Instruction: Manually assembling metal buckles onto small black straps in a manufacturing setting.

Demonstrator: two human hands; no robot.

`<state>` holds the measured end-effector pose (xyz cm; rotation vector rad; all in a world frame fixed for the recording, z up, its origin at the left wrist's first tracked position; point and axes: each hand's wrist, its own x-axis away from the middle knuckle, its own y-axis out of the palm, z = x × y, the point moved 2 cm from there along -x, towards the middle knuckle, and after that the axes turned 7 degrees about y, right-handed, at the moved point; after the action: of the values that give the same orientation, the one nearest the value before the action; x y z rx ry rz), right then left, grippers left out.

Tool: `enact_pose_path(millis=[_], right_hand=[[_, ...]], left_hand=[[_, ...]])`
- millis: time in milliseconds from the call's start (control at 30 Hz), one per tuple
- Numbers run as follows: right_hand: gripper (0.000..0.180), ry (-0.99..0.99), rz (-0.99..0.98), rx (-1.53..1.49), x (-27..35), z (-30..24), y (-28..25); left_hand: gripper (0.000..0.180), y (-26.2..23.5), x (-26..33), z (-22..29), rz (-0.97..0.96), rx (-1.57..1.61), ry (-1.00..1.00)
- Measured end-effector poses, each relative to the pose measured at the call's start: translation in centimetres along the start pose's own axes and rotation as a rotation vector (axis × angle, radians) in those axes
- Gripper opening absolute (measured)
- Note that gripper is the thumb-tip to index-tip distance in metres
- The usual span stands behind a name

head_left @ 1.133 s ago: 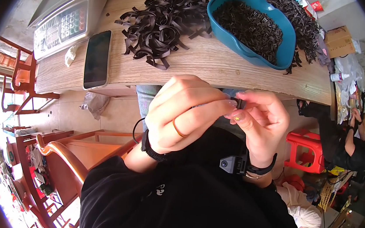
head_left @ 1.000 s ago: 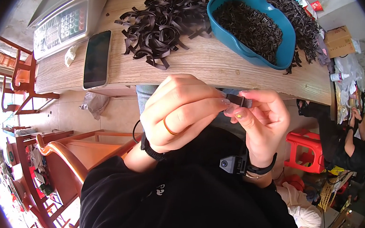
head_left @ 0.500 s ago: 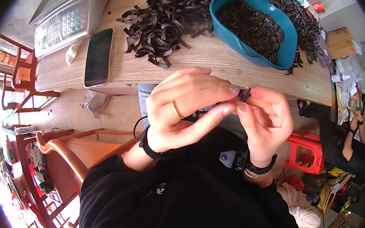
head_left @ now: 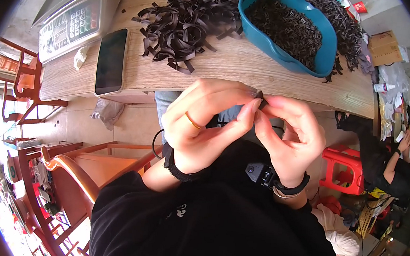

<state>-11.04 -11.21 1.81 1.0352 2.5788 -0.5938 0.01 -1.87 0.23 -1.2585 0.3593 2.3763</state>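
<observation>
Between my two hands, just off the table's near edge, is a small dark brown strip piece (head_left: pixel 260 101). My left hand (head_left: pixel 205 125), a gold ring on one finger, pinches it with thumb and forefinger. From the other side my right hand (head_left: pixel 295 136) pinches it too, so the fingertips almost meet and cover most of it. Beyond my hands lies a loose pile of long dark strips (head_left: pixel 187 25). To its right stands a teal basin (head_left: pixel 258 40) holding many short dark pieces (head_left: pixel 286 32).
At left on the wooden table (head_left: pixel 239 74) are a scale (head_left: pixel 72 21), a phone (head_left: pixel 110 62) and a crumpled white tissue (head_left: pixel 80 57). More short dark pieces (head_left: pixel 338 22) lie right of the basin. A red stool (head_left: pixel 344 168) and other people are at right; a wooden chair (head_left: pixel 74 174) is at left.
Both hands have drawn closer together and slightly left, fingertips now nearly touching around the strip piece. The piece has turned more upright.
</observation>
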Motion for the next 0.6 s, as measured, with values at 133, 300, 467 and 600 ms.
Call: enact_pose_path(millis=[133,300,467,600], right_hand=[[0.028,-0.006,0.017,0.011,0.2,0.3,0.0],[0.028,-0.012,0.001,0.038,0.2,0.1,0.1],[0.028,-0.028,0.014,-0.042,0.3,0.1,0.1],[0.030,-0.036,-0.004,-0.156,0.5,0.3,-0.3]], left_hand=[[0.022,0.1,-0.3,0.1,-0.087,0.002,0.056],[0.023,-0.3,0.0,0.4,-0.023,0.038,0.034],[0.025,0.0,0.4,-0.1,0.022,0.048,0.092],[0.024,-0.8,-0.1,-0.1,-0.154,-0.018,0.276]])
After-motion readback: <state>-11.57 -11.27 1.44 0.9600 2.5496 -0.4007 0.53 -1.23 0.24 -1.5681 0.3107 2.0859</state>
